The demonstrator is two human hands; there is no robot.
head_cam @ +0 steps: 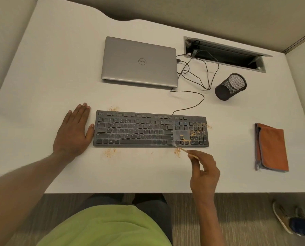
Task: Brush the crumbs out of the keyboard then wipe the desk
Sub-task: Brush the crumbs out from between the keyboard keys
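**Brushing at the keyboard's right end, cloth waiting by the right edge**

The keyboard [148,129] lies parallel to the near edge of the tabletop [41,86], about midway along it. The left hand [73,132] lies flat on the tabletop, its grip spread, with the thumb against the keyboard's left end. I judge this is a brace, so the board does not slide under the strokes.

The right hand [204,174] hovers over the near edge. Its grip pinches the thin wooden handle of a brush [183,150] at the fingertips, much as one holds a pen. The handle slants up and left to the keyboard's front rim below the arrow keys. The bristles are blurred, so I cannot tell whether they touch the keys.

Orange crumbs [197,129] sit thickest on the number pad, and the letter keys look mostly clean. Small crumb piles [110,152] lie on the tabletop just beside the keyboard's near and far sides. That suggests the brushing is well along, with the right end left to do.

A folded orange cloth [272,148] lies near the right edge, well apart from the crumbs and within the right hand's reach, probably for the wiping. A closed laptop [139,61] and a mesh cup [230,87] stand toward the far edge. The keyboard's cable [192,103] runs back to the laptop.
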